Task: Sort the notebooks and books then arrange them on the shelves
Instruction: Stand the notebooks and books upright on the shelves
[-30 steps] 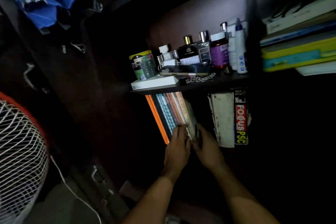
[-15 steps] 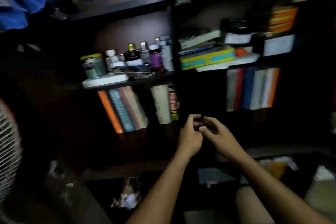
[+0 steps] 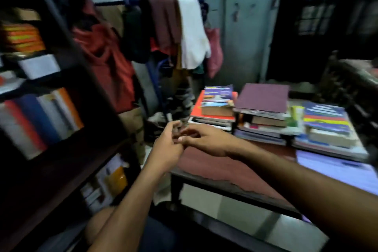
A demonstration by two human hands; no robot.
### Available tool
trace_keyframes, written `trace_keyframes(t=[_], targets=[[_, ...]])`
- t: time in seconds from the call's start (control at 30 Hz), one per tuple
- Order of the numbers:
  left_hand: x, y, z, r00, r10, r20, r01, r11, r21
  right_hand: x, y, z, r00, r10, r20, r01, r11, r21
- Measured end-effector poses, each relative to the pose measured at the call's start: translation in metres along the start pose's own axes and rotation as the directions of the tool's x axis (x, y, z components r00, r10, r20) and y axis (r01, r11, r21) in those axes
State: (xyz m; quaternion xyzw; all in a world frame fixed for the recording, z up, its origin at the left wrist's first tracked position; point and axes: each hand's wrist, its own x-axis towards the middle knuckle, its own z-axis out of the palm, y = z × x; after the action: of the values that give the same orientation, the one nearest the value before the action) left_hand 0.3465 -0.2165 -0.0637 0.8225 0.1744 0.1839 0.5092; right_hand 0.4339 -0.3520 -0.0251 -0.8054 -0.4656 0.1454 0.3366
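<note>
Hands swung from shelves toward blurred, multicoloured book stacks (image 3: 263,116).

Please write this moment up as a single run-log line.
hands: left and right touching, no book held | books: stacked on table | shelf: part filled

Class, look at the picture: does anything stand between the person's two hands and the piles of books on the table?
Nothing visible does. The left hand and right hand meet over the table's bare near corner; only open tabletop lies between them and the book piles behind.
</note>
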Motion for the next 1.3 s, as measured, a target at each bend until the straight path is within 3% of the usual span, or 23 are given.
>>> trace_keyframes(t=[0.17,0.27,0.33,0.37,0.43,0.47,0.53,0.6,0.77,0.97,1.13,1.3], targets=[[-0.003,0.016,0.082,0.971,0.044,0.236,-0.055,0.998,0.04,-0.072,0.05,-0.056,0.981,0.189,-0.039,-0.193,0.963,-0.188],[-0.012,0.027,0.123,0.925,-0.014,0.379,-0.007,0.999,0.053,-0.125,0.087,-0.089,0.931,0.281,-0.231,-0.342,0.893,-0.291],[-0.023,0.035,0.149,0.871,-0.04,0.489,-0.012,0.995,0.102,-0.171,0.127,-0.11,0.811,0.403,-0.424,-0.55,0.772,-0.318],[-0.029,0.039,0.162,0.841,-0.053,0.539,-0.024,0.991,0.135,-0.198,0.146,-0.118,0.715,0.498,-0.491,-0.677,0.667,-0.31],[-0.041,0.043,0.186,0.787,-0.078,0.613,-0.041,0.983,0.178,-0.245,0.187,-0.121,0.538,0.683,-0.494,-0.841,0.474,-0.259],[-0.047,0.045,0.2,0.752,-0.105,0.651,-0.036,0.979,0.2,-0.265,0.204,-0.115,0.481,0.755,-0.446,-0.876,0.433,-0.212],[-0.059,0.048,0.222,0.708,-0.134,0.693,-0.024,0.977,0.214,-0.286,0.228,-0.093,0.444,0.823,-0.355,-0.895,0.427,-0.13],[-0.064,0.051,0.239,0.718,-0.15,0.68,0.049,0.985,0.165,-0.289,0.235,-0.066,0.433,0.828,-0.358,-0.901,0.407,-0.149],[-0.061,0.049,0.25,0.734,-0.202,0.649,0.237,0.971,0.033,-0.267,0.21,-0.052,0.499,0.763,-0.412,-0.863,0.39,-0.322],[-0.052,0.022,0.203,0.78,-0.358,0.514,0.521,0.827,-0.214,-0.204,0.165,-0.036,0.686,0.71,-0.156,-0.708,0.603,-0.369],[-0.054,-0.012,0.098,0.876,-0.377,0.302,0.468,0.818,-0.334,-0.115,0.133,0.002,0.858,0.507,0.08,-0.452,0.82,-0.352],[-0.085,-0.035,-0.025,0.932,-0.36,-0.026,0.31,0.834,-0.457,-0.016,0.055,0.063,0.94,0.184,0.288,-0.105,0.958,-0.268]])
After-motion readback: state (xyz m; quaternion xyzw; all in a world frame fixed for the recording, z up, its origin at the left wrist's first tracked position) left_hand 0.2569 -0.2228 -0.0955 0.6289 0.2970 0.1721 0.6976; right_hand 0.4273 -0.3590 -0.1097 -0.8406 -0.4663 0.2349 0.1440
